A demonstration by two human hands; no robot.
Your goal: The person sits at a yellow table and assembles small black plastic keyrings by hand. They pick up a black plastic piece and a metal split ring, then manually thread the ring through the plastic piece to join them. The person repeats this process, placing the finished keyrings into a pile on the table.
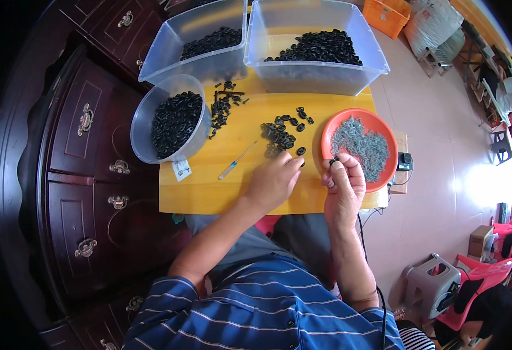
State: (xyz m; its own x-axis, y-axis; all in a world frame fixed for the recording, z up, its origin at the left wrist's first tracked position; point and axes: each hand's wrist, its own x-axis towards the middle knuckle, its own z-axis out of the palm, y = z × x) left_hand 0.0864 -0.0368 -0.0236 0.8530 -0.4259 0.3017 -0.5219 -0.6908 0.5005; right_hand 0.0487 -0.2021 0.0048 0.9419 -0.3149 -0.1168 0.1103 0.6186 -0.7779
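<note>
My right grip (344, 186) is clamped, thumb against fingers, on a small black part (334, 161) at the left edge of the red bowl (386, 125) of grey metal pieces (363, 149). My left grip (272, 179) meets the loose black pile (280, 138); I cannot tell whether it pinches anything. Judged step: handling single parts; the next move calls for fingertip precision. Farther left, a round tub (203, 135) holds black parts; beyond, two clear bins (320, 77) hold more.
</note>
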